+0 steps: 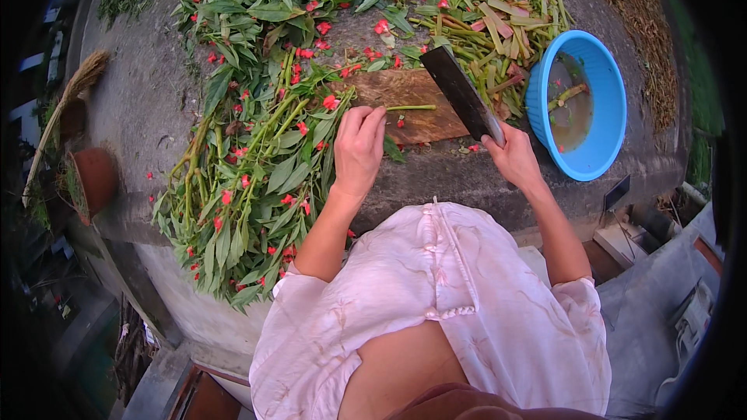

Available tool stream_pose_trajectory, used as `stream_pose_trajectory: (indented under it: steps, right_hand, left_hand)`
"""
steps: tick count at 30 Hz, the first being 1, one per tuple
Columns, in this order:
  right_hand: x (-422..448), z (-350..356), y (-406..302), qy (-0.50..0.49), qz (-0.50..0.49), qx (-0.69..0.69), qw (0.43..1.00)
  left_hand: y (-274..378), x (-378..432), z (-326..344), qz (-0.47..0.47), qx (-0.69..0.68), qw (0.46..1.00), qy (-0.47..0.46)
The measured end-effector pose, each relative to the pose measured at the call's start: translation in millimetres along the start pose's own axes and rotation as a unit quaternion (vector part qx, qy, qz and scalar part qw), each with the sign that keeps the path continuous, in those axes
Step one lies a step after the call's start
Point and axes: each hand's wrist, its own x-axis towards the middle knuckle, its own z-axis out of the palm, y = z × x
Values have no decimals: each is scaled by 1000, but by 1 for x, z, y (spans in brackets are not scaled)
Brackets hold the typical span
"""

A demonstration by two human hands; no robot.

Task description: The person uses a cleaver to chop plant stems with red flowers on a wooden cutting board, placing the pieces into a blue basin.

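Between the fingertips of my left hand is a thin green stem, its free end pointing right over a wooden chopping board. My right hand grips a cleaver by its handle, the dark blade slanting up and left above the board's right part. Leafy flowering stalks with red blossoms lie beside my left hand and hang over the front edge. Past the board, at the right, lies a heap of cut green stem pieces.
A blue plastic basin with murky water and a stem piece stands at the right. More leafy plants lie at the back. A straw broom and a terracotta pot are at the left. Dried plant matter runs along the concrete slab's right side.
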Motion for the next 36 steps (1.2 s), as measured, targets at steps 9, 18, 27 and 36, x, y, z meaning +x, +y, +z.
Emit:
stream_pose_trajectory:
  steps: [9, 18, 27, 36]
  right_hand:
    - [11, 10, 12, -18, -63, -48, 997]
    - [27, 11, 3, -61, -144, -178, 972]
    - [30, 2, -7, -96, -180, -251, 946]
    - [48, -9, -6, -153, -183, -250, 938]
  left_hand:
    - [-29, -15, 89, 75, 2, 995, -73]
    - [-36, -21, 95, 102, -3, 994, -40]
    - [-44, -33, 100, 84, -3, 996, -38]
    - [-45, -33, 101, 79, -9, 996, -42]
